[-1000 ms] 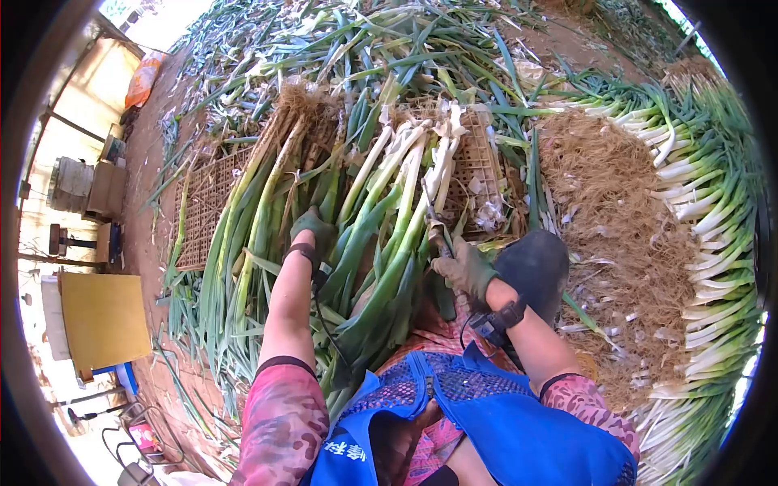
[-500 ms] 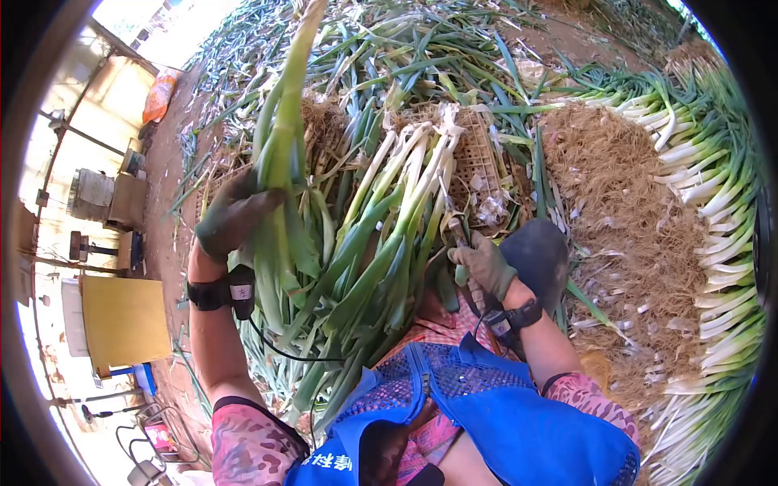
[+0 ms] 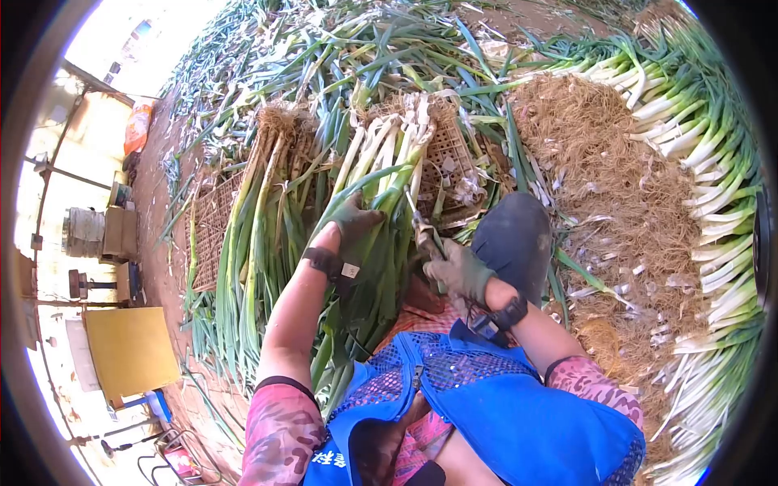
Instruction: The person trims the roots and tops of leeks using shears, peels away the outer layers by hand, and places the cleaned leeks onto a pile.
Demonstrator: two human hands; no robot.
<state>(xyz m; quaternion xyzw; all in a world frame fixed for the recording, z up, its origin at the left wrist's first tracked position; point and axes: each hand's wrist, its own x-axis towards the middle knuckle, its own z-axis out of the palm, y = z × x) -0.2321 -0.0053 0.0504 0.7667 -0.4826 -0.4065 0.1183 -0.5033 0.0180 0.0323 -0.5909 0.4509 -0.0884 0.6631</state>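
My left hand [image 3: 354, 223], in a dark glove, lies on the bunch of green onions [image 3: 381, 162] in front of me, its fingers bent round green leaves. In my gloved right hand [image 3: 458, 274] is a tool with a dark handle [image 3: 428, 241]; its tip points up toward the white stalks. Another bundle of onions [image 3: 258, 182], roots at the top, rests on a plastic crate [image 3: 215, 219] to the left. A second crate [image 3: 446, 154] shows behind the trimmed white ends.
Loose leaves [image 3: 324, 49] cover the ground ahead. A heap of cut roots [image 3: 616, 186] lies right, bordered by a long row of onions [image 3: 717, 267]. My knee [image 3: 515, 243] is beside my right hand. A yellow board [image 3: 132, 352] stands left.
My left hand has come down and right from a raised leafy stalk to the bunch. My right hand and the tool have shifted slightly left, and the view has shifted.
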